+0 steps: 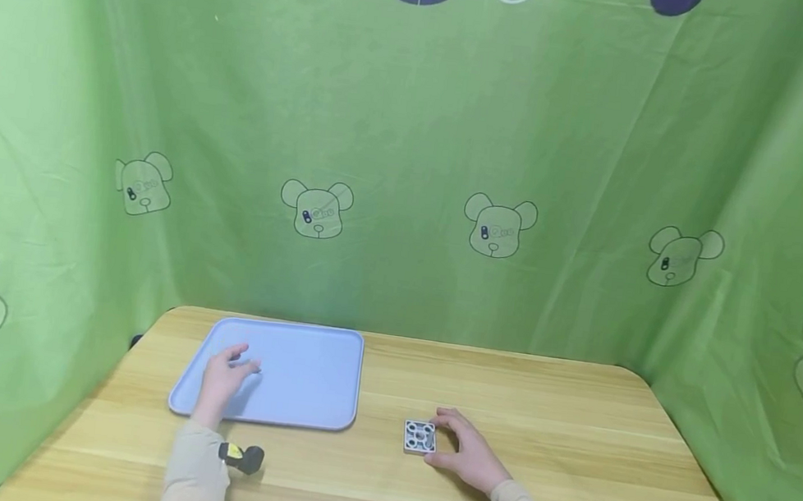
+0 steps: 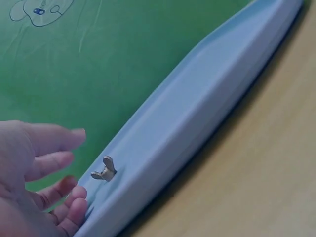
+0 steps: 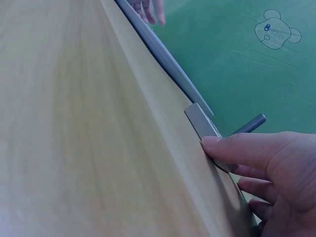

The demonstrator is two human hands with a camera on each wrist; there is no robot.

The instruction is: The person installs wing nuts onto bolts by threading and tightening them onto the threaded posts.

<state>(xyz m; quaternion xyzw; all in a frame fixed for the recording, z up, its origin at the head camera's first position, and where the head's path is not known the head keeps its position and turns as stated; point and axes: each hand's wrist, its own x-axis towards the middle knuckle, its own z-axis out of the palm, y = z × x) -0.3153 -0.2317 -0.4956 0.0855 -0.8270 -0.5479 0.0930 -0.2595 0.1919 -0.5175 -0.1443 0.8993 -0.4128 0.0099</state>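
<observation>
My left hand (image 1: 221,380) hovers over the left part of a light-blue tray (image 1: 309,376), its fingers loosely spread and holding nothing. Beside those fingers, the left wrist view shows a small wing nut (image 2: 105,170) on the tray; in the head view I cannot make it out. To the right of the tray, a square metal block (image 1: 421,437) with round holes in its top lies on the table. My right hand (image 1: 473,455) pinches the block's right side between thumb and fingers. A threaded bolt (image 3: 251,124) stands up from the block in the right wrist view.
The wooden table (image 1: 561,417) has rounded far corners. A green curtain (image 1: 416,120) printed with bear heads hangs behind it and along both sides. The tray's raised rim (image 1: 263,421) faces me at the left.
</observation>
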